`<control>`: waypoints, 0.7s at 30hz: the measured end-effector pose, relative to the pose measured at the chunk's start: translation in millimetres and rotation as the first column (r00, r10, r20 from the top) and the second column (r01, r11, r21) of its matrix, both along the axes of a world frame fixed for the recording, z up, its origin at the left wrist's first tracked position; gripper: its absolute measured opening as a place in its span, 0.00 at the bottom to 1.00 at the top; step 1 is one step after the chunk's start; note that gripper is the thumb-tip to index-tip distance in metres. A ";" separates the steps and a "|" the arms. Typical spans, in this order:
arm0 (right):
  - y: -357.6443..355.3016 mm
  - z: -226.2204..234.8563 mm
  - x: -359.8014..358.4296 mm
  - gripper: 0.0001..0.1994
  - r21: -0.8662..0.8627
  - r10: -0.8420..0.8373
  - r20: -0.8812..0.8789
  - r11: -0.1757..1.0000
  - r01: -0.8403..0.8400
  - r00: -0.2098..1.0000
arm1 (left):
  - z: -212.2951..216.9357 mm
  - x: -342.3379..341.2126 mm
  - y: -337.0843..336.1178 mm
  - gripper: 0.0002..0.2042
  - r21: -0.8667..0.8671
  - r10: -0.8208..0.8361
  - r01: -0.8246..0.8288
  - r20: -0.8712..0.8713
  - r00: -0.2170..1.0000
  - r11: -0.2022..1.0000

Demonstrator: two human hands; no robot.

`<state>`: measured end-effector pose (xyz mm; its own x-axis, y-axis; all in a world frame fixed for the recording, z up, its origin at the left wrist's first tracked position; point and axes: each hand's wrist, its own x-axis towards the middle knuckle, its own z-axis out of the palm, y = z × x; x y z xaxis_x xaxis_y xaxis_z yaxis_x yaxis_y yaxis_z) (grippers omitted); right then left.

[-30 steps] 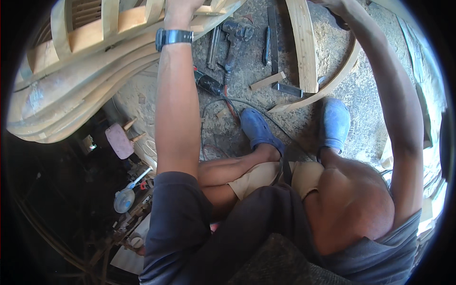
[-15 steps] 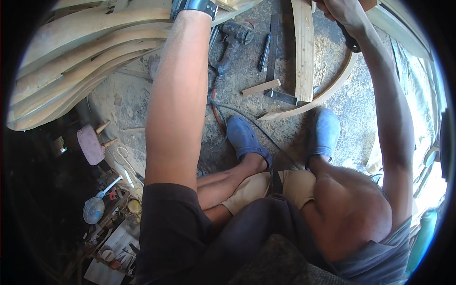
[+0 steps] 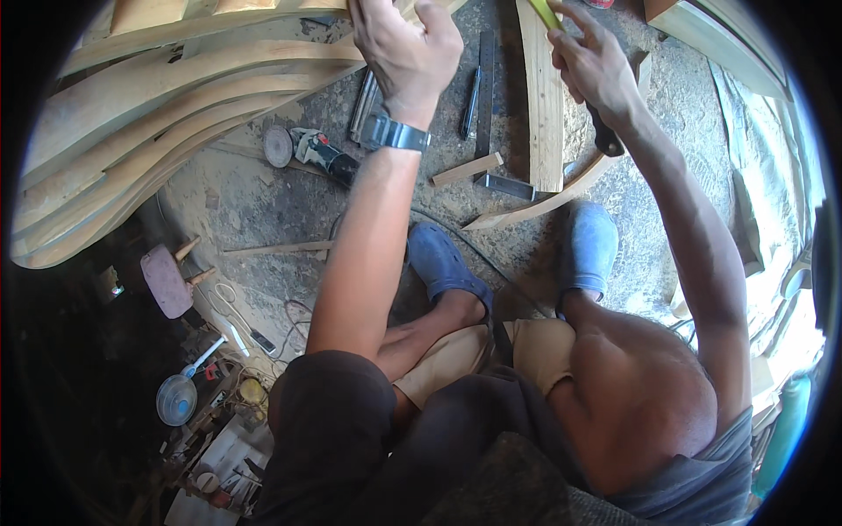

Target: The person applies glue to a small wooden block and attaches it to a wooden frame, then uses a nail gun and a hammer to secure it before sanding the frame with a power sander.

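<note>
Your left hand (image 3: 405, 48) grips the edge of the curved wooden slats (image 3: 175, 114) at upper left. Your right hand (image 3: 596, 66) is closed around a yellow-green tool (image 3: 545, 12) above the upright wooden strip (image 3: 544, 114).

Between the left hand (image 3: 405, 48) and the right hand (image 3: 596, 66) a narrow lane of bare concrete floor (image 3: 263, 206) is crowded by a dark steel square (image 3: 484, 88) and a pale upright wooden slat (image 3: 544, 105). Left of the left grip, stacked curved pale wooden ribs (image 3: 149, 131) block the way. Below it lie a black angle grinder (image 3: 320, 153) and a small wood offcut (image 3: 467, 169) (both low). Beneath the right grip, a curved wooden strip (image 3: 535, 209) bars the floor.
</note>
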<state>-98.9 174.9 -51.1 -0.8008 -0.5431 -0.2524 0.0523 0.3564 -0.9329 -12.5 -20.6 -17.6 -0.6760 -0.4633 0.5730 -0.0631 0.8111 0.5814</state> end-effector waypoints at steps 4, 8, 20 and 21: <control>11.3 -24.2 9.9 0.25 0.154 0.195 0.063 0.967 -0.203 0.979 | -26.0 -8.6 9.3 0.24 0.131 0.091 -0.088 -0.017 0.996 0.987; 12.4 -47.6 21.4 0.24 0.259 0.369 -0.005 0.898 -0.356 0.929 | -34.0 -32.2 10.6 0.26 -0.168 0.220 -0.217 0.003 0.975 0.962; 13.1 -66.5 34.1 0.22 0.241 0.563 -0.015 0.804 -0.543 0.826 | -51.0 -63.4 4.5 0.25 0.015 0.373 -0.372 -0.067 0.926 0.928; 13.9 -68.8 33.8 0.22 0.234 0.558 -0.040 0.812 -0.535 0.829 | -52.6 -64.5 3.0 0.25 0.048 0.371 -0.369 -0.065 0.926 0.928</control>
<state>-65.1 188.8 -119.9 -0.4142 -0.8442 -0.3401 -0.2992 0.4792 -0.8251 -76.9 -17.7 -70.2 -0.4104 -0.6925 0.5933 -0.3120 0.7180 0.6222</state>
